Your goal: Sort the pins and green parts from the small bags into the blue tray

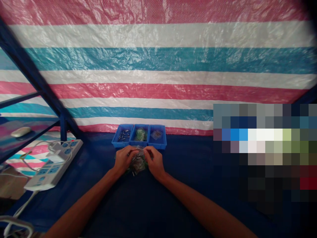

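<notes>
My left hand (125, 159) and my right hand (155, 162) meet above the blue tabletop, fingers closed in a pinch. Between their fingertips is a small clear plastic bag (140, 149); its contents are too small to make out. Under and between the hands lies a pile of clear packets and thin metal pieces (139, 165), partly hidden by the fingers. Just beyond stand three joined blue bins: the left bin (115, 142) holds short metal pieces, the middle bin (138, 144) greenish packets, and the right bin (158, 145) a few small clear packets.
A white power strip (55, 170) with plugs and cables lies on the left of the blue tabletop (138, 211). Dark blue frame bars (32, 66) rise at the left. A striped plastic sheet (153, 76) hangs behind the bins. The right side is pixelated.
</notes>
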{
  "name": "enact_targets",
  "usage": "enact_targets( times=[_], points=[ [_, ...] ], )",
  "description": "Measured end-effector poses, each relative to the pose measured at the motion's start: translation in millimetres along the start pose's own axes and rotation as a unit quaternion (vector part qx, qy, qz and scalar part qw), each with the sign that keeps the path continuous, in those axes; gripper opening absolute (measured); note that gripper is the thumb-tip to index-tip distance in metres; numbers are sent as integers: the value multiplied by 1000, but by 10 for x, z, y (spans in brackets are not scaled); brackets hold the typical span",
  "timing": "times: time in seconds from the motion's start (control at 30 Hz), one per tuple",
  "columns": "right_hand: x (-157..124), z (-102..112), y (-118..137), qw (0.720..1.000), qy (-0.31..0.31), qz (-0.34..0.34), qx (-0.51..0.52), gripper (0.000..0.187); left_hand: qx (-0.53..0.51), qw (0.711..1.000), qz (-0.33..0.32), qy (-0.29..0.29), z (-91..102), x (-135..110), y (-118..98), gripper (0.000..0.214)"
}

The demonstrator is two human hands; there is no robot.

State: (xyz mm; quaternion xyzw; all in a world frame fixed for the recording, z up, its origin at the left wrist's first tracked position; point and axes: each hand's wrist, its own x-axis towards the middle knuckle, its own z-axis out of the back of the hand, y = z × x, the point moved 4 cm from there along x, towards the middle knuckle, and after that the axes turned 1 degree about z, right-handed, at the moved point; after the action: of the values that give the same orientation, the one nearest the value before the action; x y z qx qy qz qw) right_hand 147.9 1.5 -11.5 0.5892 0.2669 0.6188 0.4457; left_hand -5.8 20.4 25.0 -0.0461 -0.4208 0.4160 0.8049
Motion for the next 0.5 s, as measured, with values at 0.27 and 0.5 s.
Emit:
enact_targets(
  times=[0.27,0.5],
  points=[
    [-3,-10,19,1000,11,24,-13,21,4,1000,25,-8,4,5,94,23],
    [3,-11,-2,1000,15,13,-12,22,7,1000,-20,2,3,-5,51,20]
  ],
)
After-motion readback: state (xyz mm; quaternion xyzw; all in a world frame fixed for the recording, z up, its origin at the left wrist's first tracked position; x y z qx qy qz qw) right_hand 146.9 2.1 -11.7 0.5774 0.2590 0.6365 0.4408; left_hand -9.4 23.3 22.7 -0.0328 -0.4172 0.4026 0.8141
